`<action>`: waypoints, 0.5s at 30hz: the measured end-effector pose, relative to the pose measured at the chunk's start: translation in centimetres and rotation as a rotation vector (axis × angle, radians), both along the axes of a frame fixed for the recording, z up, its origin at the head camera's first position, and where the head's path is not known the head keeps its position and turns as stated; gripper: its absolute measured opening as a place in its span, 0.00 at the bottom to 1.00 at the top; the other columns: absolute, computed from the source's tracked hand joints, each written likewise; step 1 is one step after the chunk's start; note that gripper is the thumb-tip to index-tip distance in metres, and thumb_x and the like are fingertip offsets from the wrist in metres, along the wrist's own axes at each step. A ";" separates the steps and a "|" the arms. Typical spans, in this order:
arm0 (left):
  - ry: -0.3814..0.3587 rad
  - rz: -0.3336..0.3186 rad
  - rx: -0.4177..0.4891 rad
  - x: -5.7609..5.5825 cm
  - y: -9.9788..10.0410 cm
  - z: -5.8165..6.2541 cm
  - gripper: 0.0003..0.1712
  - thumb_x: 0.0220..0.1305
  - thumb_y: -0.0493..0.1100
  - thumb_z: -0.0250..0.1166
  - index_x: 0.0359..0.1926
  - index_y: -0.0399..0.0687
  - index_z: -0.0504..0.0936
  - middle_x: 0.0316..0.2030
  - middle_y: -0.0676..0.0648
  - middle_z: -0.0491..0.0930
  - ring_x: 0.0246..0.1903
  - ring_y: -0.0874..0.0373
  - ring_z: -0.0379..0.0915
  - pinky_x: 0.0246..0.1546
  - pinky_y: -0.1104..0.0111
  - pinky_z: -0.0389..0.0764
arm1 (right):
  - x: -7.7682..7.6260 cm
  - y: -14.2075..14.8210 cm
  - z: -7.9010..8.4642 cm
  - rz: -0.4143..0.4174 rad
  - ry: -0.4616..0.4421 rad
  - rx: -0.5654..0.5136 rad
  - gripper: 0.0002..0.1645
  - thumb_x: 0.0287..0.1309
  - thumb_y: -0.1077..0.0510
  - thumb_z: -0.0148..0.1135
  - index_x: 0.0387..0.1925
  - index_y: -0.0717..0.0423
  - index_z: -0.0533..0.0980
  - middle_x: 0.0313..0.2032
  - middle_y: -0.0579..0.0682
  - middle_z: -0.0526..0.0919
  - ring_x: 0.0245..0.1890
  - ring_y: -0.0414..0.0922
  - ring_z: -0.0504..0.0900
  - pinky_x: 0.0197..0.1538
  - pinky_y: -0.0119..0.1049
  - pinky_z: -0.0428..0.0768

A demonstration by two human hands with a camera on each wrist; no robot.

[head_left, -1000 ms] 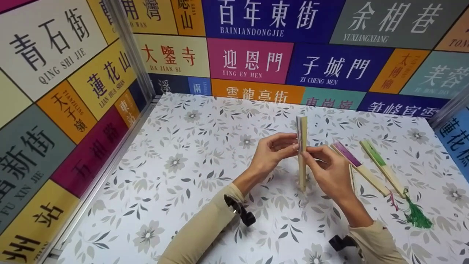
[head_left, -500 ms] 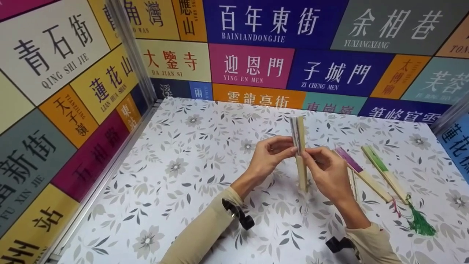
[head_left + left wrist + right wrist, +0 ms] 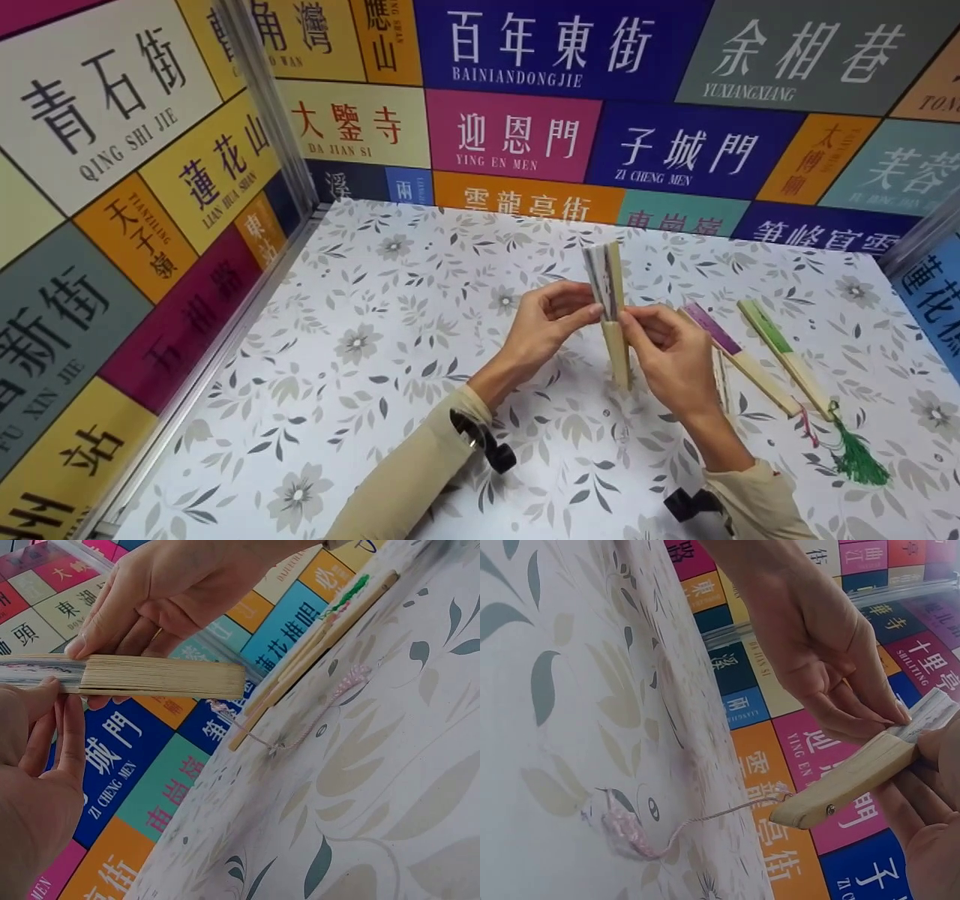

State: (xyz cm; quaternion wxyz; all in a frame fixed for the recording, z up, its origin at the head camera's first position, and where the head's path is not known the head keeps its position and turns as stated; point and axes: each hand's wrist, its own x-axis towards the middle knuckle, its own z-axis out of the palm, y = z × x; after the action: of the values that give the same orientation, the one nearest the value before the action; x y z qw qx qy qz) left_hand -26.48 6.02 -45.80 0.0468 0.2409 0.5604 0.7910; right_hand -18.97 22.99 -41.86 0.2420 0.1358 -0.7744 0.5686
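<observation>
A folding fan (image 3: 618,352) with pale bamboo ribs stands nearly upright above the table, its top slightly spread. My left hand (image 3: 546,324) pinches its left side between thumb and fingers. On the other side, my right hand (image 3: 675,364) pinches the right edge at about the same height. From the fan's lower end hangs a pale pink tassel (image 3: 626,829) on a cord, reaching the table in the right wrist view. In the left wrist view the stacked rib edges (image 3: 161,675) show between both hands.
To the right lie a purple-topped folding fan (image 3: 739,352) and a green-topped one (image 3: 784,352) with a green tassel (image 3: 859,450). Another pale fan (image 3: 721,379) is mostly hidden behind the right hand. Sign-covered panels (image 3: 517,135) border the flower-patterned table (image 3: 420,337).
The fan's top has widened slightly, its left side tilting leftward, so more of the printed leaf shows. Both hands keep their hold, the left having shifted a little left.
</observation>
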 end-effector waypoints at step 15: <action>-0.044 -0.038 0.074 0.1 0.0 -0.2 0.16 0.65 0.33 0.68 0.53 0.36 0.81 0.49 0.39 0.85 0.49 0.47 0.85 0.53 0.55 0.88 | 0.1 0.1 0.0 -0.024 -0.064 -0.063 0.10 0.63 0.64 0.66 0.42 0.70 0.82 0.39 0.66 0.88 0.38 0.48 0.91 0.40 0.37 0.90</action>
State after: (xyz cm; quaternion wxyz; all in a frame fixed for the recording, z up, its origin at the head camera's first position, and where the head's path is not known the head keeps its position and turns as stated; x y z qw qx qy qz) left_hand -26.37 5.98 -45.98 0.0651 0.2357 0.5248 0.8154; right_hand -18.85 23.06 -41.86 0.2280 0.1003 -0.7651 0.5937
